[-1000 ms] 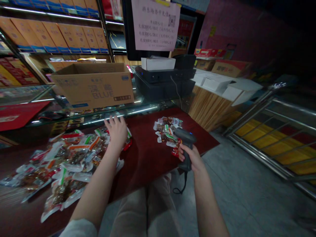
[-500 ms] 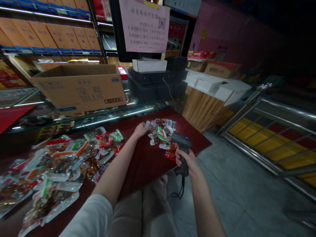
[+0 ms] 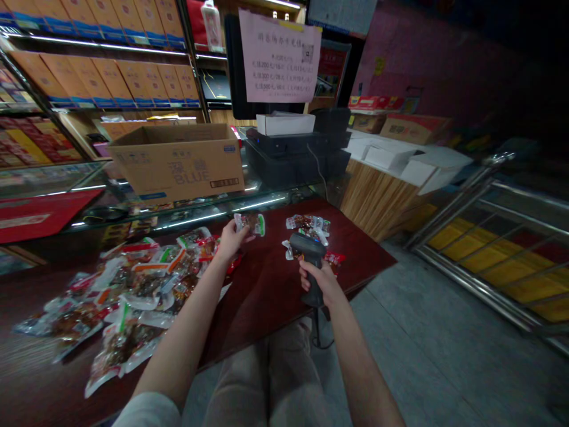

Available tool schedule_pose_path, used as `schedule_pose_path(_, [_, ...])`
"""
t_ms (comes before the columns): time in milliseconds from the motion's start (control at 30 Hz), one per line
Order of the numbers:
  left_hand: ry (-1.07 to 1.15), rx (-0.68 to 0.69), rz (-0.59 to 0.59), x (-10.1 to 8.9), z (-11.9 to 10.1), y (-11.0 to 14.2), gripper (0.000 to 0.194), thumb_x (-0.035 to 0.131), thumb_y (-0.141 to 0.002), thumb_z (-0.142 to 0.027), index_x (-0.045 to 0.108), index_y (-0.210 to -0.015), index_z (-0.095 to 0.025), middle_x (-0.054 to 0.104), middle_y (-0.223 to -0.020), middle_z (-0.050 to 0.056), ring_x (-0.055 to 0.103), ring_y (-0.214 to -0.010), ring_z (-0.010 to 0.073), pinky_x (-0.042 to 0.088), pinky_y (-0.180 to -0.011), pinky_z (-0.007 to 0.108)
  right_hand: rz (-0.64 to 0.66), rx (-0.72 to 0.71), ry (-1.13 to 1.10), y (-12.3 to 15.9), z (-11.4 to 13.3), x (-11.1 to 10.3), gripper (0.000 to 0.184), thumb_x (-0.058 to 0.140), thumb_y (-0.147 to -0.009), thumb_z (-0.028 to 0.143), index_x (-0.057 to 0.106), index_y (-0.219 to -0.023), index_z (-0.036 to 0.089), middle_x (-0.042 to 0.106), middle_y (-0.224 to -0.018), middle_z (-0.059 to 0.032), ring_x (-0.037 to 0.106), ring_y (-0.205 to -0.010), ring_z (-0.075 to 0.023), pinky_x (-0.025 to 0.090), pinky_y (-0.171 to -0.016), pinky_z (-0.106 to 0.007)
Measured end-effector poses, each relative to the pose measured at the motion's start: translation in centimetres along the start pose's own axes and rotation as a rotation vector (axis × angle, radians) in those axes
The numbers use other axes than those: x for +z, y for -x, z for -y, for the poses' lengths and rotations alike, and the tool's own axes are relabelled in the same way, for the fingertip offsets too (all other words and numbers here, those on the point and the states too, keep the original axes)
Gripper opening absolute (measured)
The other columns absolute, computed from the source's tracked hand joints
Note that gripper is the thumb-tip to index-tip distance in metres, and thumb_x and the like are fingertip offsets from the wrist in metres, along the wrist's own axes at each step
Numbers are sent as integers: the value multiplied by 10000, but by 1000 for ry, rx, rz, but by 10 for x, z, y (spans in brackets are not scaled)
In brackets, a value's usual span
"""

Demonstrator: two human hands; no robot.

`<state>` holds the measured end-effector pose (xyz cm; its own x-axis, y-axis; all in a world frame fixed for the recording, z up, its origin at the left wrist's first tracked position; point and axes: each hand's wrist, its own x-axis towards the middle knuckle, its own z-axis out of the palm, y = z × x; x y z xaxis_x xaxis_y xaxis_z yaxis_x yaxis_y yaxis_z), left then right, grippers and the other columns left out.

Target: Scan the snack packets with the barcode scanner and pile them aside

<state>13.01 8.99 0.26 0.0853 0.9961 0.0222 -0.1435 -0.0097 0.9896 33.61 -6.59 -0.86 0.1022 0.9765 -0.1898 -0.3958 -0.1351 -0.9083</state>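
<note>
Between the fingers of my left hand (image 3: pixel 232 242) is a small clear snack packet (image 3: pixel 254 223) with a green edge, lifted above the dark red table (image 3: pixel 253 290). My right hand (image 3: pixel 320 277) grips the handle of a black barcode scanner (image 3: pixel 310 252), its head tilted toward the left. Behind and beside the scanner lies a small group of similar packets (image 3: pixel 311 223), partly hidden by it. A large heap of vacuum-sealed snack packets (image 3: pixel 146 276) with red, green and orange trim spreads over the table's left side, partly behind my left forearm.
A cardboard box (image 3: pixel 178 169) stands on the glass counter, beside a black register machine (image 3: pixel 293 151) and a monitor bearing a pink paper sign (image 3: pixel 280 59). To the right are a wood-sided counter (image 3: pixel 377 190) and a metal railing (image 3: pixel 480 249).
My left hand has moved left, away from the small group, and now holds a packet up near the heap. The scanner has shifted left over the small group. The view has turned slightly left.
</note>
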Motion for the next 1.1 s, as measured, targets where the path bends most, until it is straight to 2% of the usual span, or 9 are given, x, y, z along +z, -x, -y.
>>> schedule_pose_path(200, [62,-11,16,-12,3,13,229,666,-791,-160,582,-1002,-127,662,-889,18,682,-748,124,636,-756,369,29,10,60,-6,-11,32,390,765,-633,407,538,-849,175,487,-503,97,408,-340,-56,330,-325,-188])
schedule_pose_path(333, [71,-26,72,-16,8,18,262,671,-793,-174,579,-1034,-130,678,-919,29,696,-750,138,636,-731,359,10,24,90,-8,-16,43,389,752,-615,403,551,-849,166,486,-487,96,406,-334,-58,321,-316,-187])
schedule_pose_path(567, [61,13,98,-22,14,17,318,694,-770,-223,580,-1053,-130,682,-955,40,702,-807,161,632,-750,376,-22,7,126,-7,-22,43,345,746,-632,404,506,-734,179,484,-479,86,398,-325,-51,320,-313,-187])
schedule_pose_path(667, [37,17,74,-24,16,16,344,710,-742,-251,583,-1038,-131,675,-925,33,691,-801,165,627,-746,389,-14,8,129,-6,-23,42,347,748,-639,405,503,-742,182,474,-475,93,394,-323,-49,314,-311,-183])
schedule_pose_path(833, [-6,51,102,-27,17,18,405,712,-708,-362,590,-1018,-131,687,-984,72,693,-835,207,596,-776,426,10,23,156,-1,-23,43,348,747,-640,410,505,-741,182,462,-466,97,394,-313,-51,305,-309,-184])
schedule_pose_path(933, [-26,40,103,-27,17,18,408,698,-700,-375,581,-1008,-133,686,-977,75,688,-800,202,592,-751,417,3,18,159,2,-22,44,347,742,-646,415,508,-751,182,467,-472,96,395,-317,-49,308,-313,-181])
schedule_pose_path(1033, [-125,51,95,-27,17,19,357,647,-737,-356,583,-1002,-124,682,-952,82,675,-789,198,587,-731,395,-17,14,134,2,-21,43,364,744,-637,414,523,-807,180,466,-468,103,382,-315,-48,309,-313,-179])
schedule_pose_path(1100, [-301,101,51,-27,16,22,359,595,-778,-332,587,-1071,-125,684,-947,92,673,-796,208,577,-736,385,-30,21,112,2,-21,41,401,750,-627,406,531,-873,177,472,-466,108,382,-314,-52,309,-313,-180])
